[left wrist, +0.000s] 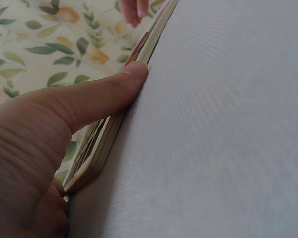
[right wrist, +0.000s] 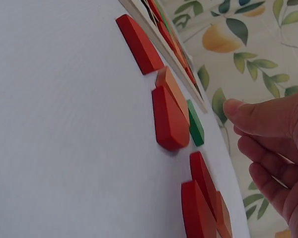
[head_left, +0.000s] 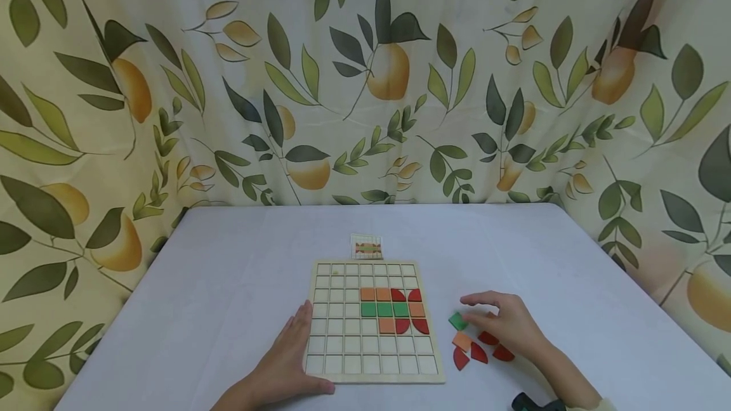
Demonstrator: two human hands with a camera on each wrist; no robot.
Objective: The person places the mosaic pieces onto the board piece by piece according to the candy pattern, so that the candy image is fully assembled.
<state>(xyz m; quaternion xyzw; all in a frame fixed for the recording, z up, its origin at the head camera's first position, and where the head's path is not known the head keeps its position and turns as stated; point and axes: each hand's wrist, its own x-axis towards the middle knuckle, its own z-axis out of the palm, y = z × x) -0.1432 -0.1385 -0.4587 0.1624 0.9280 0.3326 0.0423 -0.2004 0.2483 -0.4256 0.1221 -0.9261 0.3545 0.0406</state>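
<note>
A square wooden grid board (head_left: 400, 378) lies flat on the table, with orange squares (head_left: 367, 294), green squares (head_left: 385, 309) and red quarter-circle pieces (head_left: 421, 326) set in its right-hand cells. My left hand (head_left: 285, 360) rests at the board's lower left corner, fingers straight along the left side and thumb (left wrist: 109, 94) against the near edge. Right of the board, my right hand (head_left: 511, 325) hovers over loose pieces, thumb and fingers apart with nothing between them. Nearest its fingertips lies a loose green square (head_left: 457, 321), beside an orange square (head_left: 462, 340) and several red quarter-circles (right wrist: 171, 121).
Just beyond the board's far edge lies a small pattern card (head_left: 367, 247). A white cloth covers the table (head_left: 240, 271), and a leaf-and-fruit patterned curtain (head_left: 365, 113) hangs behind and at both sides. Something black (head_left: 537, 403) shows by the right wrist.
</note>
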